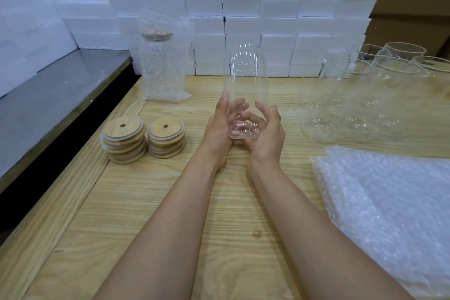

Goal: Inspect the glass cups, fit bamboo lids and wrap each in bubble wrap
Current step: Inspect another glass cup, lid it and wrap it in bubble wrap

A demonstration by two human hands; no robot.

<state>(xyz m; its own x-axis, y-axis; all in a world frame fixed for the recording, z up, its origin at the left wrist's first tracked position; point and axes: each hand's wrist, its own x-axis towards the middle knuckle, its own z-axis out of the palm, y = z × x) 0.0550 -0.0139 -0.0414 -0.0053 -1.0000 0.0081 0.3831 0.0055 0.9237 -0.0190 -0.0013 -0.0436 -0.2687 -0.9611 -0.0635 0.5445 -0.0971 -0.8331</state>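
Note:
A clear glass cup (pixel 244 75) stands upright between both hands above the wooden table (pixel 151 202). My left hand (pixel 220 129) grips its lower left side, thumb up along the glass. My right hand (pixel 266 134) cups the base and lower right side. Two stacks of round bamboo lids (pixel 124 140) (pixel 166 137) sit left of my hands. A cup with a bamboo lid, wrapped in bubble wrap (pixel 163 66), stands at the back left. Several bare glass cups (pixel 360 95) stand at the right. A pile of bubble wrap sheets (pixel 389 214) lies at the near right.
White foam blocks (pixel 243 7) form a wall along the back of the table. A grey metal surface (pixel 53 95) runs along the left, lower than the table edge. Cardboard boxes (pixel 414 7) stand behind at the right.

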